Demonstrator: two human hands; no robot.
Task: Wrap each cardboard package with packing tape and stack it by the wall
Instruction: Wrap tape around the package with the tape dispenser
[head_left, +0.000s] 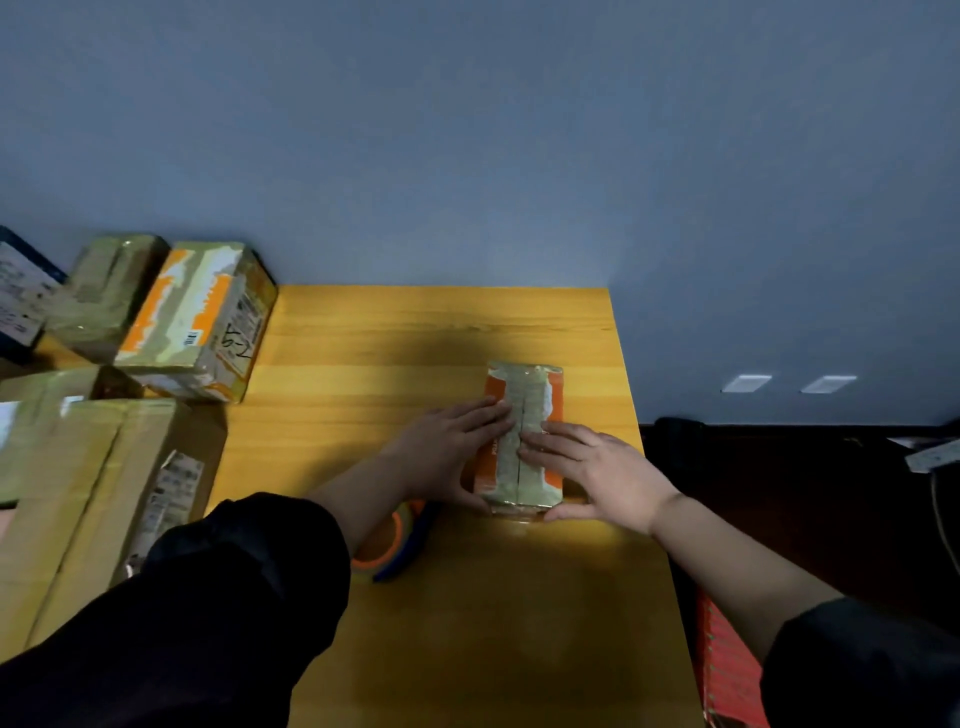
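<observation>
Black sleeves (218, 597) fill the bottom corners, closest to the lens. Both hands are laid flat on the small orange-and-tan package (524, 410), which sits toward the right side of the yellow wooden table (363, 364). Left hand (452, 447) has straight fingers pressing the top along the centre seam, thumb down at the near end. Right hand (592, 473) does the same from the other side, fingers relaxed and spread, not gripping anything. A tape roll (392, 545) with an orange core lies just beside the package, half hidden under the left forearm. Taped boxes (197, 317) are piled at the table's left edge against the blue-grey wall (467, 130). Their labels are too blurry to read, and the right side is too dark to make out.
</observation>
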